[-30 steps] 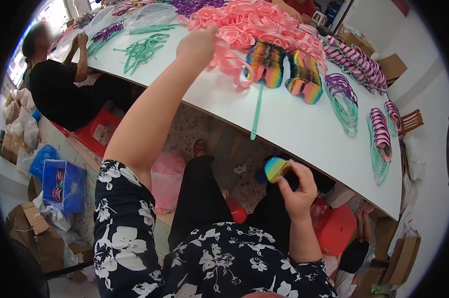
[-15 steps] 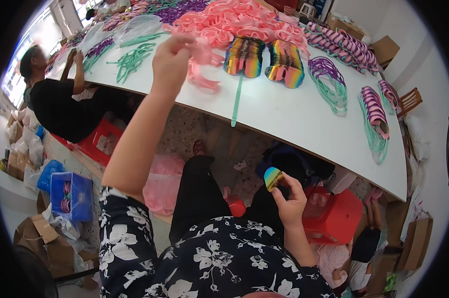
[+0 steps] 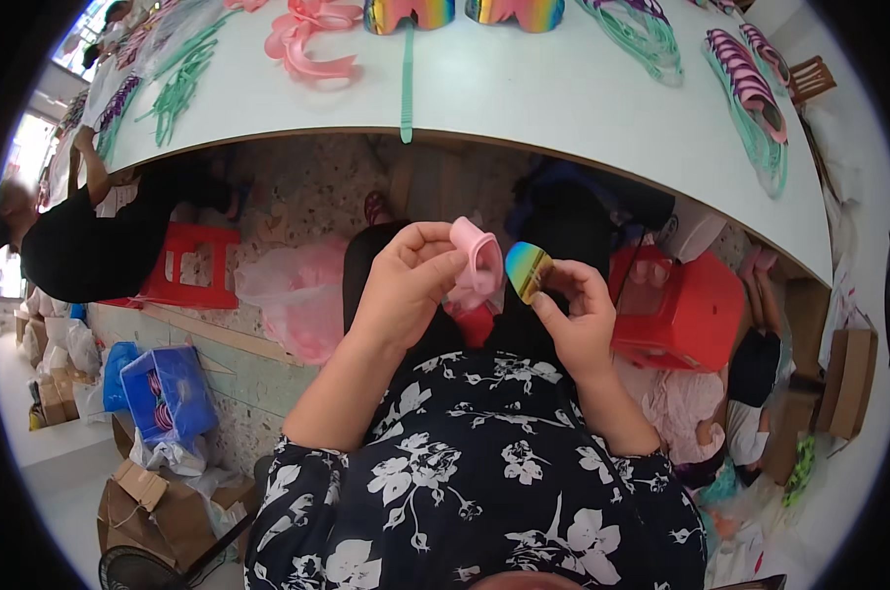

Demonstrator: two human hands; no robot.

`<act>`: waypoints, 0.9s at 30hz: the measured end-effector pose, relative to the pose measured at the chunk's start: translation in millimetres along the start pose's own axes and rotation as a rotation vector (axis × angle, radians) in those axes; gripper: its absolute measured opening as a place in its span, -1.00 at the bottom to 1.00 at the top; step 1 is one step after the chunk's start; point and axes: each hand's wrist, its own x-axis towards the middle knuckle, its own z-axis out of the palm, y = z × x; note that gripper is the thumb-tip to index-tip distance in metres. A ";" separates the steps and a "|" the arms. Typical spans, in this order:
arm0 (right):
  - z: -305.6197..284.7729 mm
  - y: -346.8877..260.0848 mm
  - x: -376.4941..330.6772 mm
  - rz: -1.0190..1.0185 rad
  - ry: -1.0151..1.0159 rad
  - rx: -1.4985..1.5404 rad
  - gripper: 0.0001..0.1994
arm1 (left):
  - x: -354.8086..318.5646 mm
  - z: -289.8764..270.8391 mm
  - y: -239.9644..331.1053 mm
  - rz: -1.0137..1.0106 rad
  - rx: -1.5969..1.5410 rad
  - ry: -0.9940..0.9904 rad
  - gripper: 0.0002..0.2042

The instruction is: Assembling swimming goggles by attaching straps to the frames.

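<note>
Over my lap, my left hand (image 3: 411, 280) pinches a soft pink goggle frame (image 3: 478, 254) between thumb and fingers. Close to its right, my right hand (image 3: 580, 313) grips a rainbow-mirrored goggle lens (image 3: 526, 267) by one end. A small gap separates frame and lens. On the table's near part lie more pink frames (image 3: 312, 44) in a loose heap. Two stacks of mirrored lenses, a left stack (image 3: 411, 14) and a right stack (image 3: 516, 14), are cut off by the upper edge. A ribbed green strap (image 3: 407, 88) lies below the left stack.
The white table (image 3: 524, 98) curves across in front of me. Green strap bundles (image 3: 642, 44) and strapped pink-and-purple goggles (image 3: 750, 84) lie at its right. Red stools (image 3: 676, 310) stand on both sides. A co-worker (image 3: 101, 231) sits at left, near a blue crate (image 3: 170, 393).
My left hand has come back from the table to my lap with a pink frame. My right hand still holds the lens, now slightly higher in view. The view has tilted down.
</note>
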 end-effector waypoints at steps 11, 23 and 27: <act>11.0 -0.7 -5.6 0.080 -0.095 -0.206 -0.60 | 7.8 1.1 -20.4 -0.060 -0.226 0.032 -0.84; 11.0 1.4 -5.2 0.051 -0.080 -0.273 -0.60 | 9.3 0.9 -20.9 -0.025 -0.142 0.084 -0.83; 10.2 2.2 -4.2 0.075 -0.071 -0.265 -0.60 | 5.9 5.0 -21.8 -0.036 -0.116 0.055 -0.82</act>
